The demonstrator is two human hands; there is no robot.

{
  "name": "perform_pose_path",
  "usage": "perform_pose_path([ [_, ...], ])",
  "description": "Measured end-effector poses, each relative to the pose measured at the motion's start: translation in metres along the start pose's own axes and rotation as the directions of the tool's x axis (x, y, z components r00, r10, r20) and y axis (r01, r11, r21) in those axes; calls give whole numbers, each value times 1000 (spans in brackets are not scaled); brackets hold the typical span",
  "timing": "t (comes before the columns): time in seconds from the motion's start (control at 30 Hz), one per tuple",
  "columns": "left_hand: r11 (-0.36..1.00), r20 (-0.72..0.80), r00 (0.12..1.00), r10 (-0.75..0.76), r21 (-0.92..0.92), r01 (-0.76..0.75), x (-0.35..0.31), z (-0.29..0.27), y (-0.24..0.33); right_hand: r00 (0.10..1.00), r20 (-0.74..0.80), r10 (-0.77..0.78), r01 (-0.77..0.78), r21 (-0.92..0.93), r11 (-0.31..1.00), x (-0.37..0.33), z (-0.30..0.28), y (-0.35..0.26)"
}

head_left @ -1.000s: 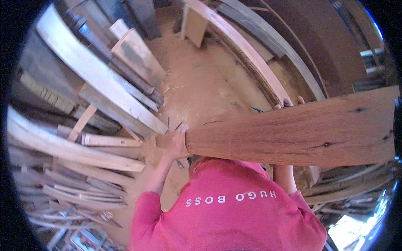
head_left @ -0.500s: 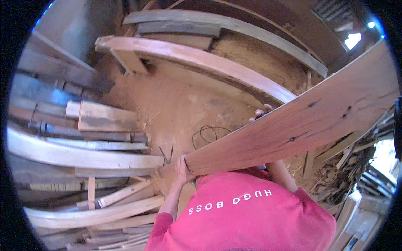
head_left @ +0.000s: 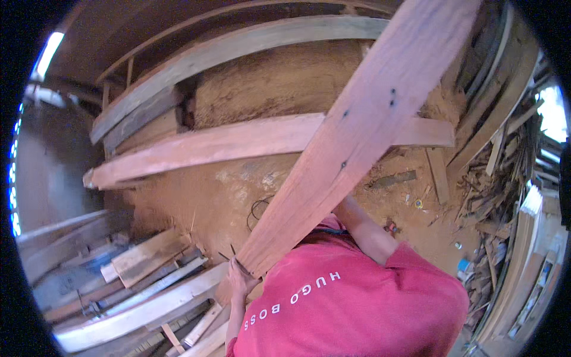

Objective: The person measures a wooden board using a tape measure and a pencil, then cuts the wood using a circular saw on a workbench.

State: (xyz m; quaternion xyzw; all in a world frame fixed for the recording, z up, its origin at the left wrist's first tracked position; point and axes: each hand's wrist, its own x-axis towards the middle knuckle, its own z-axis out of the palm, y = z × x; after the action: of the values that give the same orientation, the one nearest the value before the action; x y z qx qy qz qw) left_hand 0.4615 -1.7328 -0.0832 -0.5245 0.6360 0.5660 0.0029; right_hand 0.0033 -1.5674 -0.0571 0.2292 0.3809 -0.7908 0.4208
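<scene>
A long reddish-brown wooden plank [head_left: 351, 143] with several dark knots slants from my front up to the far right. My left hand [head_left: 239, 279] is closed round its near lower corner. My right forearm [head_left: 366, 232] runs under the plank, so the right hand itself is hidden behind it; half a second ago its fingers were curled over the plank's far edge, and the plank is still held up. My red sleeve and shirt fill the lower middle.
Beyond the plank, a long pale beam [head_left: 238, 143] lies across the sawdust-covered floor, with a grey beam [head_left: 238, 50] farther back. Stacked boards [head_left: 143, 303] lie at the left. Scrap wood [head_left: 491, 208] is heaped at the right. A thin black cable [head_left: 259, 208] loops beside the plank.
The plank has swung to a steeper slant, its far end moving from the right toward the top. My right fingers have gone out of sight behind it. The view has turned too.
</scene>
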Motion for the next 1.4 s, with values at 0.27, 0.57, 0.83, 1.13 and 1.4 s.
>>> perform_pose_path([
  [0.27, 641, 128, 989, -76, 766, -50, 9, 49, 199, 987, -159, 32, -19, 82, 996, 46, -66, -86],
  [0.57, 355, 217, 975, 54, 908, -222, 67, 56, 268, 973, -228, -38, 80, 176, 981, 75, -72, -134],
  [0.83, 197, 377, 926, -10, 909, -368, 133, 57, 357, 952, -295, -82, 164, 268, 949, 81, -73, -135],
  [1.13, 57, 562, 813, 152, 816, -575, 214, 0, 376, 921, -350, -170, 255, 213, 943, 105, -48, -115],
  [1.4, 137, 647, 762, 29, 753, -644, 283, -63, 410, 873, -448, -191, 299, 182, 937, 74, -16, -66],
])
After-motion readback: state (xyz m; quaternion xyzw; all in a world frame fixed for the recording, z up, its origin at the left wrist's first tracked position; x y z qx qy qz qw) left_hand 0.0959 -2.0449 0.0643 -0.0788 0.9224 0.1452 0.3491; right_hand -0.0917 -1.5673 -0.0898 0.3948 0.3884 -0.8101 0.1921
